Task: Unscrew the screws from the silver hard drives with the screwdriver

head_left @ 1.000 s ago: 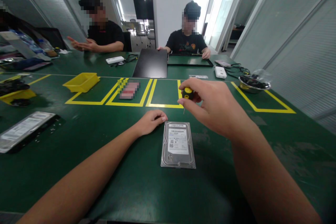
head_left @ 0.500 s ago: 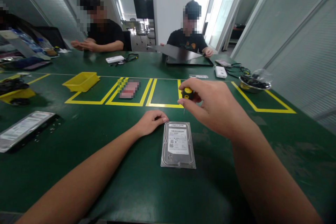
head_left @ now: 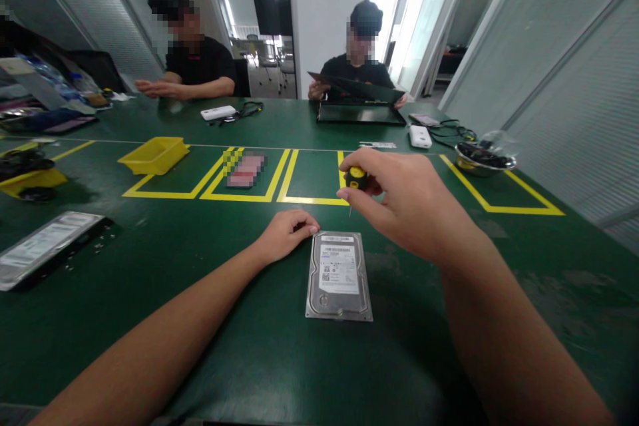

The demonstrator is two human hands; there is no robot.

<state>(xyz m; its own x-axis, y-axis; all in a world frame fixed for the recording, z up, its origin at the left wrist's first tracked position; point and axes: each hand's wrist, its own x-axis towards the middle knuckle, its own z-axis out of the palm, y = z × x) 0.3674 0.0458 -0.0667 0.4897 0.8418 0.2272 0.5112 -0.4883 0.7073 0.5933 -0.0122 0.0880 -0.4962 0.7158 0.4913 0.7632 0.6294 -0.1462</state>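
A silver hard drive (head_left: 339,275) lay flat on the green desk (head_left: 210,319), white barcode label facing up, metal casing intact. The left hand (head_left: 287,231) rested loosely curled on the desk, touching the drive's far left corner and holding nothing. Above the drive's far edge, the right hand (head_left: 399,203) gripped a yellow-and-black screwdriver (head_left: 355,180), its thin tip pointing down, just short of the drive.
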